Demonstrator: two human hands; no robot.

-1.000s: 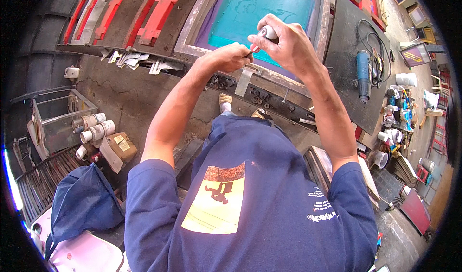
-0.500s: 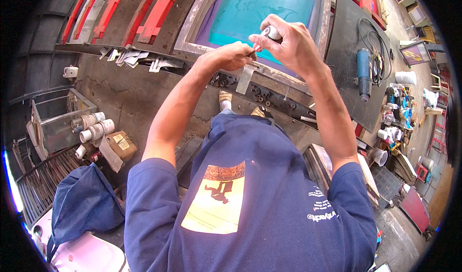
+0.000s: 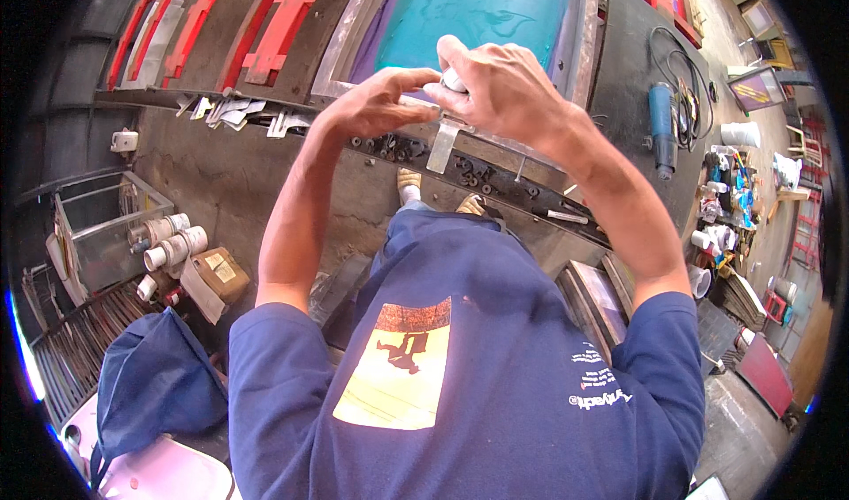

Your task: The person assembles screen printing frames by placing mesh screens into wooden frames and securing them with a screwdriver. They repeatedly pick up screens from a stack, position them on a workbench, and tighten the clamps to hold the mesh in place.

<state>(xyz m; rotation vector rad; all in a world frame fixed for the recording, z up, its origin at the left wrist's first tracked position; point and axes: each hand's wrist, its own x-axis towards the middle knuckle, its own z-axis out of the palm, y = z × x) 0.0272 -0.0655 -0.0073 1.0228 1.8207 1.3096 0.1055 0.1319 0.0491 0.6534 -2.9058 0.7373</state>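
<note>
My right hand (image 3: 508,80) is curled round a small white, round-ended thing (image 3: 454,80); most of it is hidden, so its kind cannot be made out. Facing it, my left hand (image 3: 376,102) has its fingers and thumb apart, the tips close to the right hand's thumb. Both hands are above the near edge of a screen-printing frame (image 3: 347,45), whose teal mesh (image 3: 469,22) has a wet-looking sheen. A flat metal bracket (image 3: 442,149) juts from the frame's near side, below the hands.
To the right, a blue heat gun (image 3: 661,124) and its coiled black cord lie on a dark board (image 3: 628,67). Red slatted racks (image 3: 287,27) stand at the upper left. White tubs (image 3: 175,248), a cardboard box (image 3: 217,274) and a blue bag (image 3: 155,376) are at the lower left.
Both hands have come nearer and shifted slightly left. The left fingers have parted from their pinch. The red-and-white bit between the hands no longer shows.
</note>
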